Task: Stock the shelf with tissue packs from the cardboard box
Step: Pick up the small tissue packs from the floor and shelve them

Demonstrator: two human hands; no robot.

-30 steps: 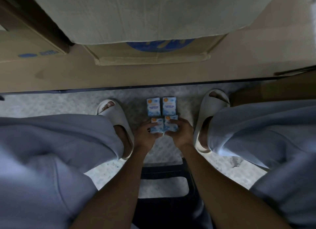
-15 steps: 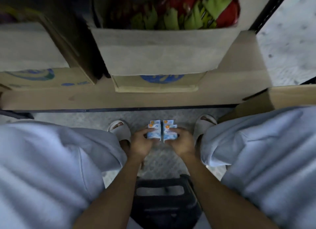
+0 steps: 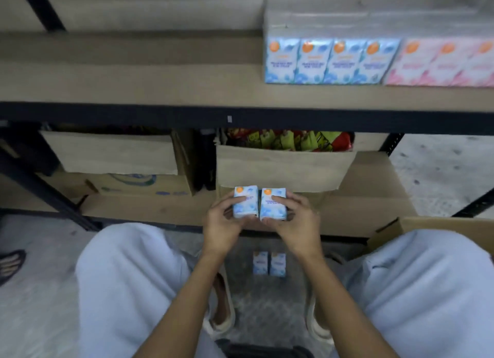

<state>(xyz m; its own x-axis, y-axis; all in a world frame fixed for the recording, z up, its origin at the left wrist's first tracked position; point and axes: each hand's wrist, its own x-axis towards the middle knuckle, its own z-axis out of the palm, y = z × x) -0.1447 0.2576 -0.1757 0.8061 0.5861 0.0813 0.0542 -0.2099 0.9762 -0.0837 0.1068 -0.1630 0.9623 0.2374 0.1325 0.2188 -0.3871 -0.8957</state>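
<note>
**Two blue tissue packs held up in front of the shelf**

The left hand (image 3: 223,228) is closed around one blue tissue pack (image 3: 245,202), thumb across its face; the right hand (image 3: 290,225) grips a second blue pack (image 3: 273,204) the same way, and the two packs touch side by side, upright, orange dots at the top. Their print is too blurred to read.

The shelf (image 3: 133,90) is the landmark. It runs across the upper frame with a black front rail. On its board, at the right, stand a row of four blue packs (image 3: 330,61), and pink packs (image 3: 441,63) just beside them further right. Below the shelf sit an open cardboard box (image 3: 283,168) with red and green packets (image 3: 288,141) showing, and to its left another carton (image 3: 112,154) with a blue logo, unreadable. The held packs hang in front of the open box, below the rail. Nearer the person, between pale trouser legs (image 3: 128,285) and slippers (image 3: 222,312), two more blue packs (image 3: 269,263) stand on the floor.
</note>
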